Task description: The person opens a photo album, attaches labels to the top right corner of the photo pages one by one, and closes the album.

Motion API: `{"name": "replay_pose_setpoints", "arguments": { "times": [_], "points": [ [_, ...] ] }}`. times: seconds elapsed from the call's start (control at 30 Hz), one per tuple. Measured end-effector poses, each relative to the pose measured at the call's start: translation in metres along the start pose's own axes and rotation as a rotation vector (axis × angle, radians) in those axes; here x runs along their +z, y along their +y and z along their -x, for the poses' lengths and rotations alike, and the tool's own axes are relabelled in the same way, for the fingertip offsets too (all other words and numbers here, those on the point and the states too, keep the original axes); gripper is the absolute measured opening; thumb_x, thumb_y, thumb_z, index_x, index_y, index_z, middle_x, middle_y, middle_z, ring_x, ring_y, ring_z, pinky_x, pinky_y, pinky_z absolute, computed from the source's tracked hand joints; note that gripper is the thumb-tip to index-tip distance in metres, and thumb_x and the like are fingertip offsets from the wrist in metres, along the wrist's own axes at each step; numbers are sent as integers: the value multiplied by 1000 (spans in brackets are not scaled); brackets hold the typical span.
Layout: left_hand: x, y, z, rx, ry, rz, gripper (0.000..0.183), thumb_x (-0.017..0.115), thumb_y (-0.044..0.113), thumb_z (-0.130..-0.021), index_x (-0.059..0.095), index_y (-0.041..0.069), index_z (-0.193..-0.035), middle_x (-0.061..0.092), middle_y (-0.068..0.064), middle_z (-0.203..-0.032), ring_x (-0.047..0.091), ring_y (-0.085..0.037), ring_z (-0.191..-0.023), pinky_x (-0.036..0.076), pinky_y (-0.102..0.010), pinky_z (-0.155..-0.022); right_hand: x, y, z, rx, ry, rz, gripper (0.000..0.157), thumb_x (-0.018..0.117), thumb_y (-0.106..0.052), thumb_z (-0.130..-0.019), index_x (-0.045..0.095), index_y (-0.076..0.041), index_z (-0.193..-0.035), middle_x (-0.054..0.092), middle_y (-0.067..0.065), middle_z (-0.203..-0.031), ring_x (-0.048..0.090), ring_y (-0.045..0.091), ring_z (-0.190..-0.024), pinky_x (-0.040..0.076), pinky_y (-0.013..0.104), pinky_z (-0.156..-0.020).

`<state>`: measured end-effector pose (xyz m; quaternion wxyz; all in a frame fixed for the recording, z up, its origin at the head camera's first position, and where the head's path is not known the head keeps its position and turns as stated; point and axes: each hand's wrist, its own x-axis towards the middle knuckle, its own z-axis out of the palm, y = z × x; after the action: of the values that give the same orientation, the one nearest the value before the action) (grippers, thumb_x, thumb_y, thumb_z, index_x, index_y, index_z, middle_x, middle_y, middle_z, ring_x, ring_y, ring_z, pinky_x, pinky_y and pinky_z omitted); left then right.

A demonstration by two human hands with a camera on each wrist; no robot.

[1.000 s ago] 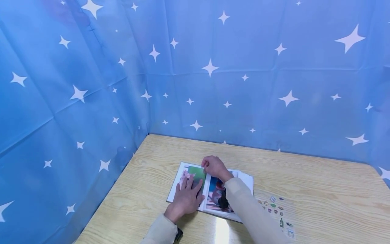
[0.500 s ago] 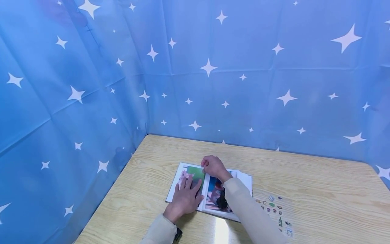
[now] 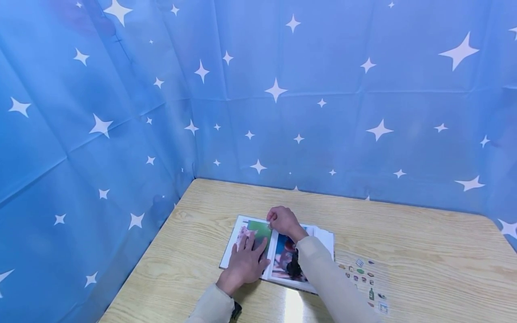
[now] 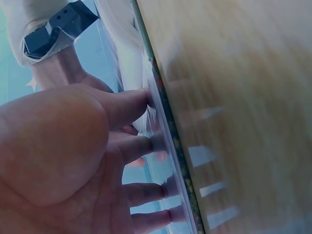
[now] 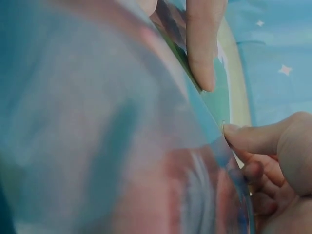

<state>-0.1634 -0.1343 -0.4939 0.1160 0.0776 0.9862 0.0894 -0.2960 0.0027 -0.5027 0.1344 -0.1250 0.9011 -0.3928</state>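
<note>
An open photo album (image 3: 228,252) lies on the table, with a pink-and-green photo (image 3: 263,229) on its left page and a darker blue-and-red photo (image 3: 279,260) on the right. My left hand (image 3: 245,265) rests on the left page, fingers spread and pressing down, as the left wrist view also shows. Near the top of the gutter, my right hand (image 3: 284,222) has its fingers curled. Its thumb and fingertips pinch a tiny pale piece (image 5: 224,127), seemingly a sticker, at the left photo's upper right corner. My right forearm covers part of the right page.
A clear sheet of small food stickers (image 3: 371,294) lies on the wooden table (image 3: 436,255) right of the album, partly behind my right sleeve. Blue star-patterned curtains (image 3: 331,116) close off the back and left sides.
Both hands hold almost the same place on the album. The whole head view has shifted slightly, while the album and stickers stay where they were.
</note>
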Motion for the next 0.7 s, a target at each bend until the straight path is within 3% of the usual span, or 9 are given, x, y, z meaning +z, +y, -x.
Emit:
{"name": "replay_pose_setpoints", "arguments": {
  "times": [0.3, 0.7],
  "points": [
    [0, 1, -1, -7, -3, 1, 59, 47, 48, -101, 38, 23, -154, 23, -16, -163, 22, -39, -149, 27, -64, -113, 0, 3, 0, -9, 21, -8, 12, 68, -1, -88, 67, -12, -85, 60, 2, -77, 55, 19, -74, 49, 36, -75],
    [-1, 1, 1, 6, 15, -4, 58, 48, 46, -101, 40, 22, -153, 27, -17, -161, 26, -40, -147, 30, -63, -112, 2, 7, 0, -81, 43, 21, 13, 68, 3, -87, 67, -10, -85, 60, 1, -74, 54, 16, -67, 47, 30, -64]
  ]
}}
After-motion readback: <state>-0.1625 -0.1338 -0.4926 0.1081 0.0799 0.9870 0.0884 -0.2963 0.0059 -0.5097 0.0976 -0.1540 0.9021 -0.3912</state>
